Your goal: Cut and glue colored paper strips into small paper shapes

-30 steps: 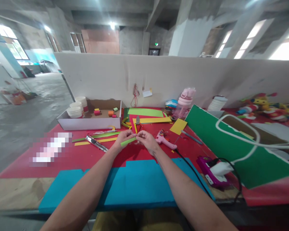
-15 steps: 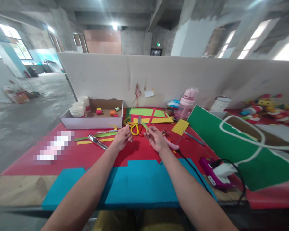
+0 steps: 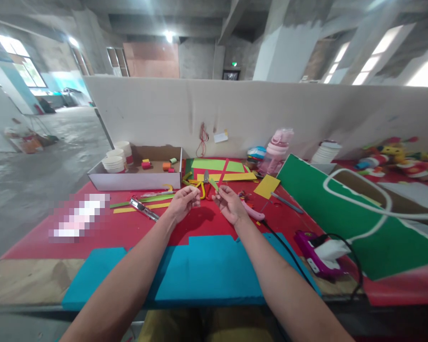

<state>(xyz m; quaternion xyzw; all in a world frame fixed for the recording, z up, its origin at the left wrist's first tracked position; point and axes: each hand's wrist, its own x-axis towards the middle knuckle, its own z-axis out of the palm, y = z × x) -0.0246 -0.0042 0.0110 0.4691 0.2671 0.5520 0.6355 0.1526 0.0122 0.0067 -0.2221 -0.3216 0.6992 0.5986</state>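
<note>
My right hand [image 3: 228,203] is closed on a small green strip [image 3: 213,184], which sticks up from its fingertips. A red strip [image 3: 224,172] rises just behind those fingers; whether the hand holds it too is unclear. To the left, my left hand [image 3: 184,203] has its thumb and fingers pressed together, and anything between them is too small to make out. The two hands are a little apart over the red table cover. Yellow-handled pliers [image 3: 202,189] lie just beyond them. A utility knife [image 3: 144,209] lies left of my left hand.
Cups [image 3: 114,164] and small rolls stand in a box [image 3: 135,181] at the back left. A pink-handled tool [image 3: 253,211] lies right, its cord running toward a purple power strip [image 3: 316,259]. A green board [image 3: 342,218] leans at the right; blue foam [image 3: 214,270] covers the front.
My left hand's fingers have shifted and now point more to the right, toward my right hand. My right hand has hardly moved and still holds the green strip.
</note>
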